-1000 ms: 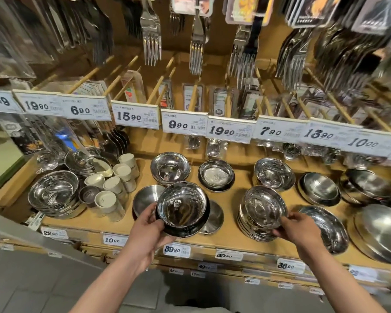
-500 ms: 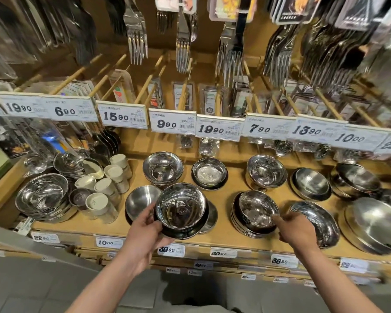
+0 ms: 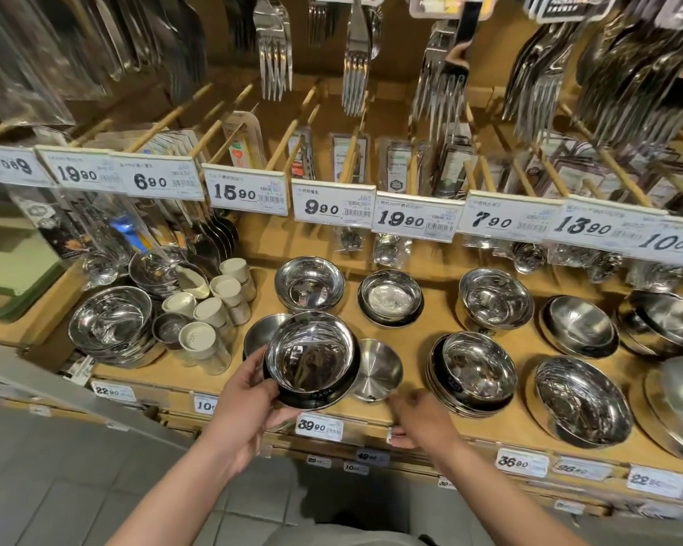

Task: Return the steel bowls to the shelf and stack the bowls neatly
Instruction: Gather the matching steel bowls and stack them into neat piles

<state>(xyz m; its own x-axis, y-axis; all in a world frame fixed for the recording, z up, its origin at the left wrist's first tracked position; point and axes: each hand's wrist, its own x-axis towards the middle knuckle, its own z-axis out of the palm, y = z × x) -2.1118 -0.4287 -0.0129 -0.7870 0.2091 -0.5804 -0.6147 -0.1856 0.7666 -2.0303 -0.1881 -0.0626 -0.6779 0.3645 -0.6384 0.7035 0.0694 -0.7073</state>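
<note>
Right hand (image 3: 418, 421) has left the stack of bowls (image 3: 474, 374) and swung left to the shelf (image 3: 407, 313) edge, blurred; open or closed, I cannot tell.
Left hand (image 3: 249, 400) grips the steel bowl (image 3: 312, 358) by its rim at the near edge, tilted toward the camera, probably to nest it squarely.

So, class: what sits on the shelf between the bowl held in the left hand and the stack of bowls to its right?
In the head view, a small flat steel dish sits between the held bowl and the stack.
</note>
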